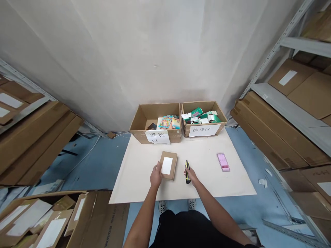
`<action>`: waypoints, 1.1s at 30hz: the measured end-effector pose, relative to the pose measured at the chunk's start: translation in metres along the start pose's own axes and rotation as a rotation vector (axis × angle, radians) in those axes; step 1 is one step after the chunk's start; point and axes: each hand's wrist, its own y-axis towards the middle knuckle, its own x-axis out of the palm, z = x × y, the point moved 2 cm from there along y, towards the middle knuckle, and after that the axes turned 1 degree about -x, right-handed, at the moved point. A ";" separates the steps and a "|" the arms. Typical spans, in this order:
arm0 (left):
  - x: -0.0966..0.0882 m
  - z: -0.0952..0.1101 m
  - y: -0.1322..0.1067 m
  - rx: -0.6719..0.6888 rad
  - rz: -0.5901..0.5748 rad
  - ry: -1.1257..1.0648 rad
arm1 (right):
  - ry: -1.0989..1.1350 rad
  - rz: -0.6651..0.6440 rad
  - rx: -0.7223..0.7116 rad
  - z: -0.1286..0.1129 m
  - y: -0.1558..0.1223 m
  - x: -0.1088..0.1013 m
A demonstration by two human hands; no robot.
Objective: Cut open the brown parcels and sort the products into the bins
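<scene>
1. Parcel, small, brown and flat-sided, is over the near middle of the white table, with a white label facing up; whether its whole underside touches the tabletop, I cannot tell.
2. Left hand grasps the parcel by its left edge.
3. Right hand is closed around a black and yellow box cutter, held apart from the parcel, to its right; I cannot tell whether the blade is out.
4. Further right on the table lies a pink-purple item, blurred into coarse squares.
5. Two open cardboard boxes stand side by side at the far edge, each with a handwritten paper sign in front. The left box holds colourful packs; the right box holds small green and white cartons.
6. Down at the left, a large carton contains more labelled parcels.
7. Shelves with brown boxes flank the table on both sides, above a blue floor.
</scene>
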 end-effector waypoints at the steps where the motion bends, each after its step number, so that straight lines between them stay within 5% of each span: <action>1: -0.004 -0.008 -0.002 0.005 -0.020 0.020 | -0.040 -0.002 -0.011 0.002 -0.003 0.013; 7: 0.010 -0.016 -0.028 0.056 -0.385 0.152 | 0.034 0.015 0.000 0.000 -0.013 0.095; 13: 0.019 -0.036 -0.047 0.088 -0.374 0.078 | -0.162 0.119 -0.026 -0.020 -0.020 0.121; 16: -0.005 -0.076 -0.043 0.055 -0.308 -0.071 | -0.216 0.083 -0.092 -0.027 -0.033 0.142; 20: -0.053 -0.126 -0.023 -0.029 -0.304 -0.201 | -0.155 -0.081 -0.060 -0.017 -0.055 0.196; 23: -0.094 -0.140 0.002 -0.073 -0.102 -0.210 | -0.161 -0.172 -0.057 -0.002 -0.068 0.229; 25: -0.113 -0.134 0.020 0.016 -0.056 -0.149 | -0.179 -0.180 -0.086 0.003 -0.072 0.239; 27: -0.121 -0.123 0.034 0.148 -0.149 -0.041 | -0.203 -0.136 -0.119 0.004 -0.074 0.239; 30: -0.117 -0.111 0.046 0.231 -0.366 0.122 | -0.208 -0.014 -0.142 -0.002 -0.075 0.229; 33: -0.101 -0.105 0.045 0.201 -0.405 0.184 | -0.190 0.049 -0.108 -0.011 -0.074 0.217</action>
